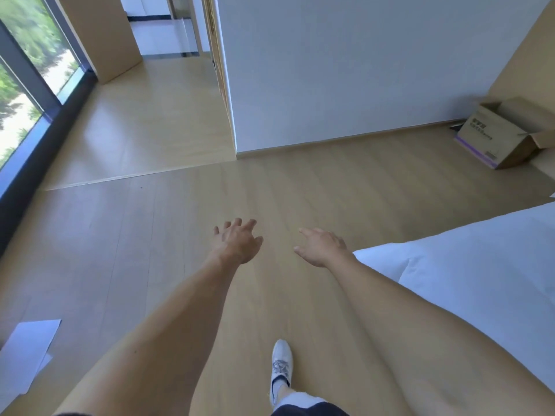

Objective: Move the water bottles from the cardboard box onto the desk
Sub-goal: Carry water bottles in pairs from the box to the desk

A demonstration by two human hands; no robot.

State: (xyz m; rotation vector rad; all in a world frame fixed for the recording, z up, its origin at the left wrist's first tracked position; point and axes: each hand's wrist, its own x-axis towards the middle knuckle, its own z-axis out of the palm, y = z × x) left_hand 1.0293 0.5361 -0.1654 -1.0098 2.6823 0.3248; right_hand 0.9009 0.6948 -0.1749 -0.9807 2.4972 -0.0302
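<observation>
Head view: left hand (237, 243) and right hand (321, 247) hang mid-frame with fingers loosely spread, holding nothing, presumably free to reach the open brown cardboard box (498, 135) on the pale wood floor (300, 190) at right edge; bottles, desk unseen.

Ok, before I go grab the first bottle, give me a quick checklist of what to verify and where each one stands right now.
1. Left hand free: ok, fingers spread, holding nothing.
2. Right hand free: ok, open and empty.
3. Cardboard box located: ok, on the floor by the wall, far right, flaps open.
4. Path to the box: ok, the floor between looks bare, with the bed corner on the right to skirt.
5. Bottles in the box: cannot tell, its inside is hidden from here.
6. Desk ready: cannot tell, no desk shows in this view.
</observation>
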